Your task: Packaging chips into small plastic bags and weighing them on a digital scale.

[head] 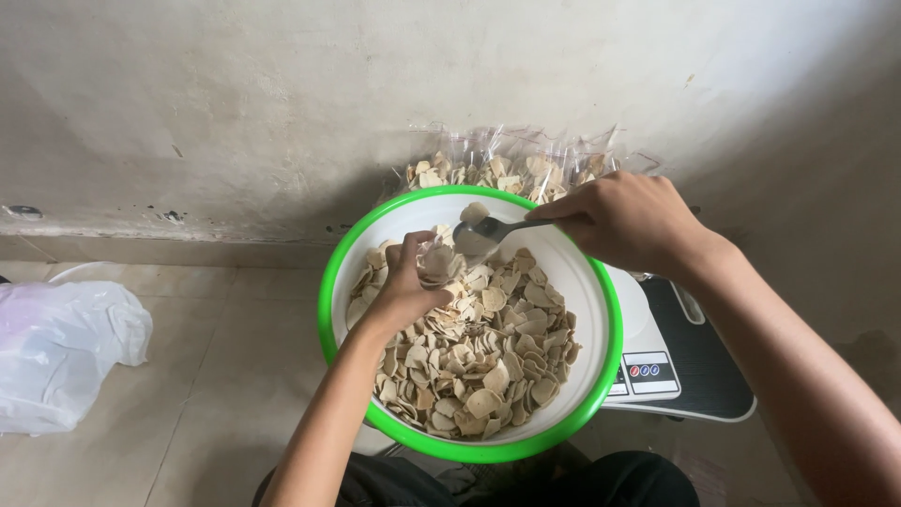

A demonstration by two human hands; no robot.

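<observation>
Under both your hands sits the basin (330, 310), green rim all round, its near half heaped with chips (474, 361) and its far wall bare white; the scale (680, 361) pokes out just beyond your right wrist, a white bag (61, 352) lies well off past your left elbow with open tile between, and packed bags (511, 169) line the wall beyond your knuckles. Your right hand (624, 221) clenches the spoon (488, 230), bowl loaded, above the far rim. Your left hand (413, 282) pinches a clear bag (436, 263) just beside it; chips touch your fingers.

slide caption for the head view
Right hand holds a spoon over a green-rimmed bowl of chips; left hand inside.
</observation>
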